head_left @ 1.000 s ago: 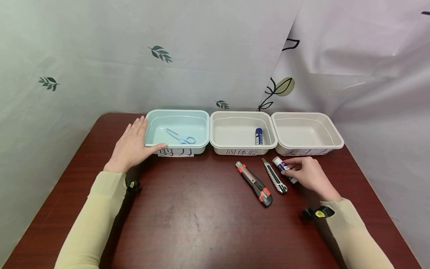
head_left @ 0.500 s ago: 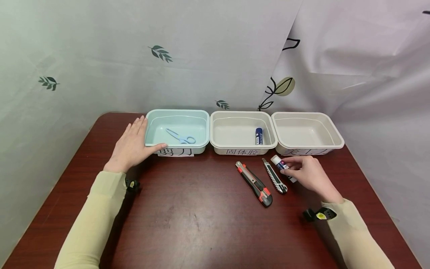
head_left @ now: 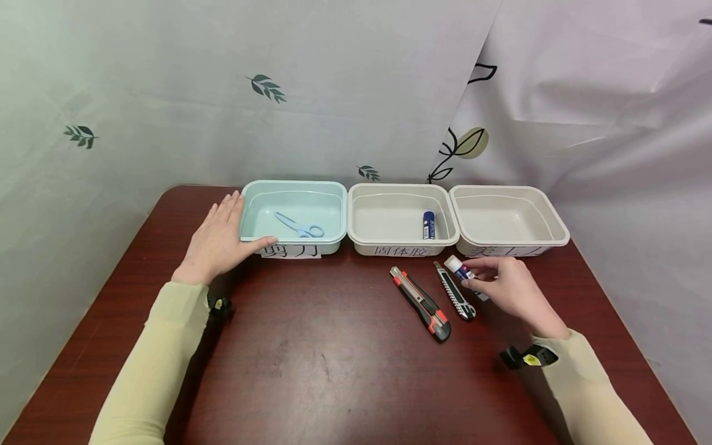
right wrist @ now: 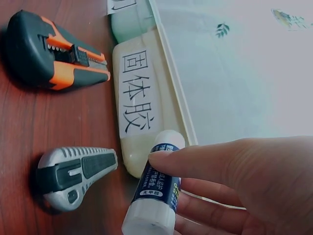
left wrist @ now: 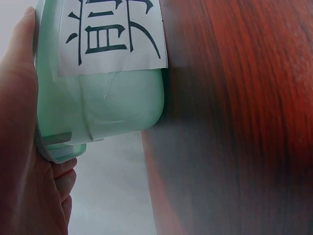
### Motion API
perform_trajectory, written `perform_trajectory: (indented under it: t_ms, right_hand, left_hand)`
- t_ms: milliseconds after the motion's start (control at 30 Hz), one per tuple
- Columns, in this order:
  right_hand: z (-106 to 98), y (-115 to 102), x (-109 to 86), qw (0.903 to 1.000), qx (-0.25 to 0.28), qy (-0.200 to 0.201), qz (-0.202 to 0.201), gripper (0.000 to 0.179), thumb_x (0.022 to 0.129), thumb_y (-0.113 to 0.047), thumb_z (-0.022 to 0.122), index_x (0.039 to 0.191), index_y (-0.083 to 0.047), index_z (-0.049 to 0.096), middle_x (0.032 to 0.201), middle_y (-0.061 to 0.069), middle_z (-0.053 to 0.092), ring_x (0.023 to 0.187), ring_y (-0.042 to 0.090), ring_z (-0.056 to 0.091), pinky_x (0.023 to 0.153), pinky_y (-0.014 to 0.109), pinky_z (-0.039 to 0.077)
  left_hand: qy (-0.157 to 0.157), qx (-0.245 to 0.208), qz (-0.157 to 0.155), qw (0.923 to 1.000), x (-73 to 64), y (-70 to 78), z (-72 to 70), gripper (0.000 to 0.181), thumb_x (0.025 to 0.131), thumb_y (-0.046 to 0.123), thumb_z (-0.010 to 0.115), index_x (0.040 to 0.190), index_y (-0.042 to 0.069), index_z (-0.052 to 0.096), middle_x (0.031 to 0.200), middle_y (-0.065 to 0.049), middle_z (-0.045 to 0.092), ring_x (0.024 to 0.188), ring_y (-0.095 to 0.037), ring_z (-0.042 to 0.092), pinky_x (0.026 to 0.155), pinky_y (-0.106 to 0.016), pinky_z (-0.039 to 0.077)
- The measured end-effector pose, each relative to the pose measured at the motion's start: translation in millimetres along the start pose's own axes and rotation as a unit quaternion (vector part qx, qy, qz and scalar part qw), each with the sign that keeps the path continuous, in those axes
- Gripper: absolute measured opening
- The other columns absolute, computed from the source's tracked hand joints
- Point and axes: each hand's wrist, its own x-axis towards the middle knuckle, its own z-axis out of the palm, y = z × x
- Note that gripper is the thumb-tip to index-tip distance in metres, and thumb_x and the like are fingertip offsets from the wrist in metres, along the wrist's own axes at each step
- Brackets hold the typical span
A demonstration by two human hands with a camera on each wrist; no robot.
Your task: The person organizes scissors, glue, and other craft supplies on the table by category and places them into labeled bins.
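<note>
My right hand (head_left: 514,285) pinches a glue stick (right wrist: 159,181), navy with white ends, between thumb and fingers. The stick is tilted, just right of a grey and black utility knife (head_left: 454,292). Left of that knife lies a larger black and red utility knife (head_left: 421,305). My left hand (head_left: 215,238) rests on the left corner of the light blue bin (head_left: 334,242), fingers straight along its side and thumb on the front rim. Blue scissors (head_left: 300,226) lie in this bin. Another glue stick (head_left: 429,225) stands or leans in the middle beige bin (head_left: 356,232).
A second beige bin (head_left: 559,232) is at the right end of the row, close behind my right hand. Paper labels with writing are on the bin fronts. The dark red wooden table (head_left: 311,371) ends at a curtain (head_left: 183,93) behind the bins.
My right hand has shifted the glue stick slightly up and to the left, toward the middle bin. My left hand has stayed in place.
</note>
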Motion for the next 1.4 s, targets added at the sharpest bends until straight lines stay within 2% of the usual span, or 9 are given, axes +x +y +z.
perform_trajectory:
  t_ms: [233, 667, 967, 1400]
  right_hand:
    - [1, -7, 0.7, 0.9998, -0.001, 0.002, -0.018, 0.032, 0.083, -0.009, 0.084, 0.114, -0.002, 0.077, 0.090, 0.006, 0.076, 0.079, 0.018, 0.073, 0.063, 0.023, 0.055]
    - [9, -14, 2.3, 0.9999, 0.005, -0.006, -0.013, 0.032, 0.083, -0.010, 0.083, 0.115, -0.005, 0.078, 0.090, 0.001, 0.076, 0.082, 0.015, 0.073, 0.070, 0.025, 0.054]
    - [14, -22, 6.6, 0.9993, 0.027, -0.011, -0.024, 0.032, 0.084, -0.009, 0.084, 0.115, -0.005, 0.077, 0.090, 0.002, 0.076, 0.080, 0.014, 0.073, 0.066, 0.023, 0.056]
    - [18, -34, 12.1, 0.9984, 0.045, -0.009, -0.032, 0.033, 0.084, -0.012, 0.084, 0.115, -0.006, 0.077, 0.090, 0.000, 0.076, 0.079, 0.011, 0.073, 0.068, 0.024, 0.057]
  left_hand:
    - [0.000, 0.000, 0.001, 1.0000, -0.1, -0.2, -0.1, 0.118, 0.087, 0.074, 0.061, 0.159, -0.009, 0.015, 0.164, -0.029, 0.016, 0.152, -0.041, 0.015, 0.124, -0.050, 0.007]
    - [0.001, -0.004, 0.000, 1.0000, -0.5, 0.2, 0.2, 0.119, 0.086, 0.074, 0.062, 0.159, -0.008, 0.015, 0.164, -0.028, 0.017, 0.152, -0.040, 0.015, 0.124, -0.051, 0.008]
    - [0.001, -0.002, 0.000, 1.0000, 0.3, -1.4, 1.2, 0.119, 0.087, 0.074, 0.061, 0.159, -0.008, 0.014, 0.164, -0.029, 0.016, 0.151, -0.041, 0.015, 0.124, -0.049, 0.006]
    - [-0.001, 0.000, -0.001, 1.0000, 0.1, -0.1, 0.1, 0.119, 0.087, 0.075, 0.061, 0.159, -0.008, 0.015, 0.164, -0.028, 0.016, 0.152, -0.040, 0.014, 0.124, -0.051, 0.008]
